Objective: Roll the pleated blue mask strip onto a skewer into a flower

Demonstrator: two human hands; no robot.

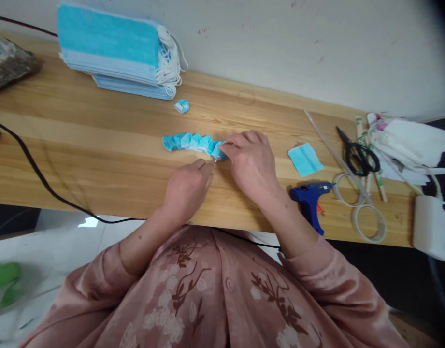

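A row of folded light-blue pieces of face-mask fabric point(193, 141) lies across the wooden table in front of me. At its right end, my right hand point(253, 164) is closed, with thumb and fingertips pinching the last blue piece. My left hand point(189, 186) is closed just below the row. Its fingertips meet the lower edge of the same end, where a small white bit shows; what it is I cannot make out. A single folded blue piece point(182, 106) sits apart, above the row. To the right of my right hand is a flat blue fabric square point(305, 159).
A stack of blue face masks point(108, 41) with white ear loops stands at the back left. On the right are a blue glue gun point(309, 195), black-handled scissors point(362, 158), tape rolls point(369, 223) and a white box point(433, 227). A black cable point(37, 169) crosses the left side.
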